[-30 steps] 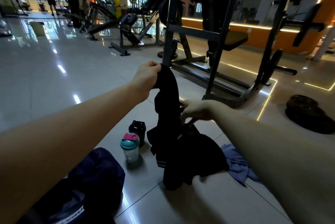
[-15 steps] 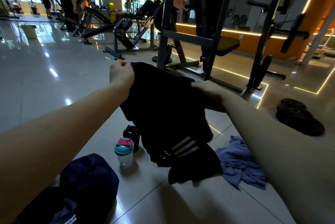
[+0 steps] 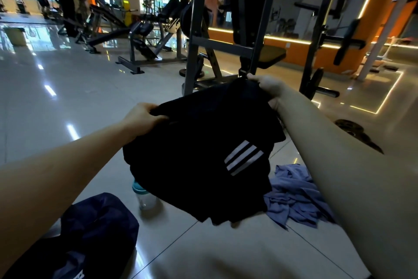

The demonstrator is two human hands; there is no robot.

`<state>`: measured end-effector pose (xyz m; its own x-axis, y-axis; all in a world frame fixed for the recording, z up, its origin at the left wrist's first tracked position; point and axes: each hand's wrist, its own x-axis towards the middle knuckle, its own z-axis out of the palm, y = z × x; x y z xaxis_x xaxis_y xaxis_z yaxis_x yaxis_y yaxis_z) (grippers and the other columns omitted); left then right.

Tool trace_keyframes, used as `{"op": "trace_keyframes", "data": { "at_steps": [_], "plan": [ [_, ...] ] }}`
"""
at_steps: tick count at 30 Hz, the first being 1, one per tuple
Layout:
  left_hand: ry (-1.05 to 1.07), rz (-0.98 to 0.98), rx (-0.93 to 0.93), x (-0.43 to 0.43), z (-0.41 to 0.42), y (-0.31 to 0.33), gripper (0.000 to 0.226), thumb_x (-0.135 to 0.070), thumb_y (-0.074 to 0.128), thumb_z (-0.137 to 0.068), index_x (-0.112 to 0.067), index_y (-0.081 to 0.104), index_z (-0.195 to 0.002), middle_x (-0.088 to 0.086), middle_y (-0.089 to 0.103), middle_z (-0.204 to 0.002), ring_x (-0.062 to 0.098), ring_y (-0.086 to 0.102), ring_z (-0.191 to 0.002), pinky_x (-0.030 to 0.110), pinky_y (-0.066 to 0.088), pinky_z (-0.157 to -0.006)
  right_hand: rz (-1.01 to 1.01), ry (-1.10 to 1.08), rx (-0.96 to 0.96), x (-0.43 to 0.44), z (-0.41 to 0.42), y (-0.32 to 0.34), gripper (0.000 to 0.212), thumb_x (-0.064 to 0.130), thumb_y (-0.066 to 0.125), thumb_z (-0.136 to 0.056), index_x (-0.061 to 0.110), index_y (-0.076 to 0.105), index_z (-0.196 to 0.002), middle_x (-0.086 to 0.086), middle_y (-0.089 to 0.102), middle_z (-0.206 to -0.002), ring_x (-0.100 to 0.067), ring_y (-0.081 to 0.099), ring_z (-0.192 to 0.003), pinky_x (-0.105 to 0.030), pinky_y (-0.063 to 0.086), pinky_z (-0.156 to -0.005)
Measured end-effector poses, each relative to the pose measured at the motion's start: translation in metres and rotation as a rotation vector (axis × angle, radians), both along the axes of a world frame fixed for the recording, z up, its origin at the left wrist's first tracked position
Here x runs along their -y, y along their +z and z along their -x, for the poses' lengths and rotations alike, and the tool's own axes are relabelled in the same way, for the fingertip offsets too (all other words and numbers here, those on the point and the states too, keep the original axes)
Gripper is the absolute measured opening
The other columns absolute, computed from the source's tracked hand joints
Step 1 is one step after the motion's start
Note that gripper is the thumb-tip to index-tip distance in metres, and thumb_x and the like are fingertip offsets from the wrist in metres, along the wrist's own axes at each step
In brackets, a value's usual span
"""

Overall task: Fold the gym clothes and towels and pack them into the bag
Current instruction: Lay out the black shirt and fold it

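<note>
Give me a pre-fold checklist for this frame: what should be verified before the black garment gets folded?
1. Left hand grips one edge of the black garment: ok.
2. Right hand grips the opposite edge: ok.
3. Garment spread flat between the hands: not ok, its lower part hangs bunched.
4. Bag within reach on the floor: ok; whether it is open, cannot tell.
5. Blue towel folded: not ok, lies crumpled.

The black shorts (image 3: 203,154), bunched before, now hang spread between both hands
</note>
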<state>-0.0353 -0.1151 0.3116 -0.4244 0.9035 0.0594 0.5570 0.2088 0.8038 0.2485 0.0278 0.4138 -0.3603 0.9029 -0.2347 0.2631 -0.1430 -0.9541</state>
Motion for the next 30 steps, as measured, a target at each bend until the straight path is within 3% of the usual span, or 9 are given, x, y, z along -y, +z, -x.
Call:
{"op": "trace_keyframes", "data": {
  "at_steps": [6, 9, 12, 16, 21, 24, 26, 28, 30],
  "plan": [
    [0.117, 0.027, -0.312, -0.018, 0.0, 0.002, 0.018, -0.028, 0.059, -0.099, -0.017, 0.067, -0.111, 0.011, 0.07, -0.11, 0.031, 0.065, -0.099, 0.032, 0.045, -0.076, 0.024, -0.006, -0.145, 0.001, 0.009, -0.002, 0.026, 0.036, 0.047, -0.106, 0.015, 0.061, -0.108, -0.007, 0.066, -0.091, -0.019, 0.07, -0.071, -0.033, 0.054, -0.076],
    [-0.133, -0.1, -0.113, -0.015, -0.03, 0.019, 0.035, -0.046, 0.071, -0.09, -0.021, 0.063, -0.112, 0.005, 0.069, -0.105, 0.028, 0.066, -0.099, 0.035, 0.052, -0.081, 0.035, 0.004, -0.154, 0.005, 0.014, 0.003, 0.031, 0.04, 0.045, -0.105, 0.013, 0.061, -0.104, -0.007, 0.066, -0.087, -0.02, 0.066, -0.077, -0.032, 0.054, -0.072],
    [-0.563, 0.064, 0.253, -0.005, -0.062, 0.037, 0.058, -0.054, 0.069, -0.085, -0.024, 0.058, -0.132, 0.001, 0.068, -0.124, 0.022, 0.064, -0.118, 0.035, 0.052, -0.096, 0.052, -0.018, -0.197, 0.003, 0.02, 0.001, 0.034, 0.045, 0.046, -0.104, 0.013, 0.06, -0.104, -0.006, 0.068, -0.088, -0.017, 0.068, -0.076, -0.027, 0.058, -0.072],
    [-0.579, 0.106, 0.049, -0.004, -0.091, 0.046, 0.096, -0.025, 0.09, -0.072, -0.034, 0.033, -0.149, -0.007, 0.058, -0.129, 0.005, 0.06, -0.107, 0.017, 0.052, -0.083, 0.154, -0.072, -0.287, -0.002, 0.022, -0.002, 0.029, 0.041, 0.05, -0.103, 0.014, 0.058, -0.099, -0.002, 0.064, -0.061, -0.012, 0.064, -0.051, -0.024, 0.051, -0.048],
    [-0.317, -0.144, 0.005, -0.008, -0.085, 0.055, 0.031, -0.003, 0.06, -0.097, -0.02, 0.062, -0.123, -0.002, 0.063, -0.091, 0.011, 0.063, -0.077, 0.015, 0.047, -0.052, 0.195, -0.05, -0.288, 0.004, 0.01, 0.002, 0.013, 0.025, 0.049, -0.105, 0.013, 0.055, -0.108, -0.007, 0.063, -0.055, -0.015, 0.065, -0.042, -0.024, 0.048, -0.036],
    [-0.235, -0.199, 0.114, -0.006, -0.077, 0.062, 0.029, -0.001, 0.047, -0.102, -0.02, 0.068, -0.11, 0.003, 0.063, -0.083, 0.012, 0.06, -0.068, 0.021, 0.046, -0.056, 0.156, -0.032, -0.224, 0.005, 0.009, -0.003, 0.016, 0.024, 0.051, -0.104, 0.013, 0.059, -0.113, -0.01, 0.066, -0.084, -0.017, 0.07, -0.056, -0.025, 0.051, -0.04],
    [-0.203, -0.23, 0.22, -0.008, -0.079, 0.071, 0.033, -0.002, 0.042, -0.103, -0.023, 0.068, -0.105, 0.005, 0.063, -0.086, 0.014, 0.059, -0.074, 0.024, 0.046, -0.063, 0.094, 0.013, -0.097, 0.002, 0.012, -0.012, 0.021, 0.027, 0.051, -0.104, 0.016, 0.06, -0.119, -0.012, 0.065, -0.111, -0.021, 0.07, -0.089, -0.034, 0.06, -0.068],
    [-0.214, -0.207, 0.279, -0.012, -0.086, 0.077, 0.033, -0.003, 0.04, -0.104, -0.023, 0.067, -0.104, 0.005, 0.063, -0.089, 0.016, 0.06, -0.081, 0.025, 0.047, -0.068, -0.035, 0.155, 0.097, -0.003, 0.014, -0.025, 0.03, 0.025, 0.047, -0.106, 0.017, 0.052, -0.134, -0.012, 0.059, -0.129, -0.025, 0.063, -0.108, -0.044, 0.053, -0.094],
    [-0.246, -0.136, 0.335, -0.014, -0.094, 0.078, 0.031, -0.007, 0.04, -0.106, -0.02, 0.068, -0.109, 0.004, 0.065, -0.087, 0.016, 0.063, -0.08, 0.028, 0.051, -0.071, -0.079, 0.306, 0.169, 0.002, 0.016, -0.04, 0.029, 0.018, 0.045, -0.106, 0.024, 0.044, -0.134, -0.008, 0.059, -0.116, -0.02, 0.066, -0.093, -0.04, 0.056, -0.078]
  ]
}}
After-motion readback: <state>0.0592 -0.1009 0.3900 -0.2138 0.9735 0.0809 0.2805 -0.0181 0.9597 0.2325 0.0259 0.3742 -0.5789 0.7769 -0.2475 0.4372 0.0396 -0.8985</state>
